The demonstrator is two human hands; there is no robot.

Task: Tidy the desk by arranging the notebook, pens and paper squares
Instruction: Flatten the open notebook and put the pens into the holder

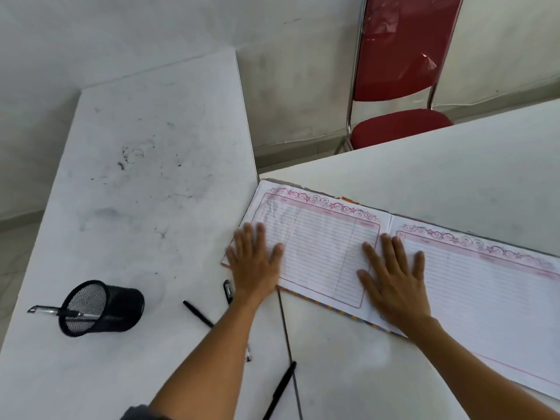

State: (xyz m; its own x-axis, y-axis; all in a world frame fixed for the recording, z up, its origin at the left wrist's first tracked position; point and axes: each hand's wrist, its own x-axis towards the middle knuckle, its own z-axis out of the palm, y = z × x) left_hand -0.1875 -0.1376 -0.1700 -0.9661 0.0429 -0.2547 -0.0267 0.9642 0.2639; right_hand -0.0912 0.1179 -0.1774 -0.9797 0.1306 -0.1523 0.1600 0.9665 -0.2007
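So the notebook [394, 262] is lying wide open across the right desk [454, 165], its left page reaching right to the seam where the two desks meet, and the far left corner sits at the edge of that desk. Pages are lined with a pink curly border along the top. Both hands are pressed flat on it, palms down, fingers spread out and straight, not gripping anything at all. The left hand [254, 262] sits on the near left edge of the left page, partly hanging over onto the left desk [136, 147]; the right hand [394, 280] is flat on the same page just left of the spine, with the finger tips reaching toward the fold. Over on the left desk there's a black mesh cup [101, 307] tipped on its side, mouth facing left, with a clear pen [60, 312] poking out of the opening. One black pen [198, 313] lies loose near the left forearm, another pen [228, 291] sits just below the left hand and runs under the wrist so I can only see bits of it, and a third black pen [280, 389] lies by the seam close to the bottom of the shot. The left desk is pretty scuffed up with dark marks. Behind the desks there's a red chair [400, 86] against the wall. Can't spot any paper squares anywhere from this angle.
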